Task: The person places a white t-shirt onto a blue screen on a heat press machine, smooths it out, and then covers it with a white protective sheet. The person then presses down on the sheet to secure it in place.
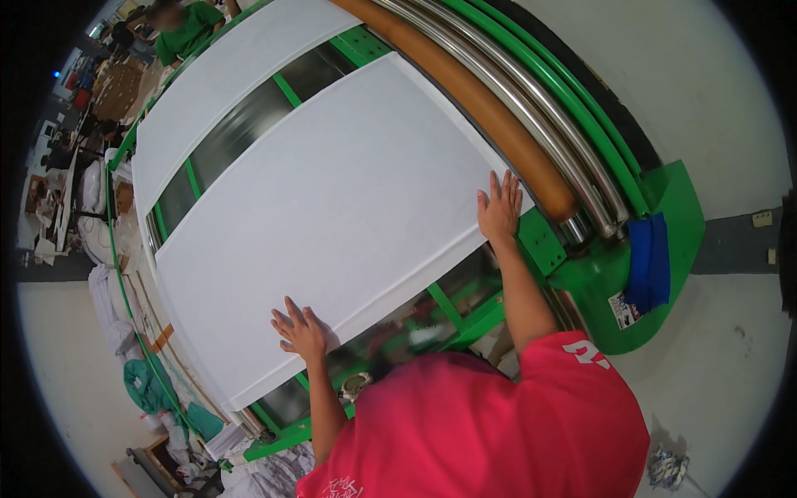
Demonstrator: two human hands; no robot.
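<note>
A large white fabric sheet [332, 191] with a folded hem along its near edge lies stretched over a green machine bed. My left hand [301, 329] rests on the sheet near that hem, palm down with fingers spread. Farther right, my right hand [501, 207] lies flat on the sheet's right corner, fingers pointing toward the rollers. Neither hand grips anything. Beyond a gap of dark metal lies a second white sheet [224, 70], also laid across the machine.
An orange-brown padded roller [498, 116] and shiny metal rollers [573, 153] run along the right side. A blue cloth [647, 261] hangs on the green end plate [685, 199]. A person in green [189, 31] is at the far left. Bundled fabric [149, 383] lies along the left.
</note>
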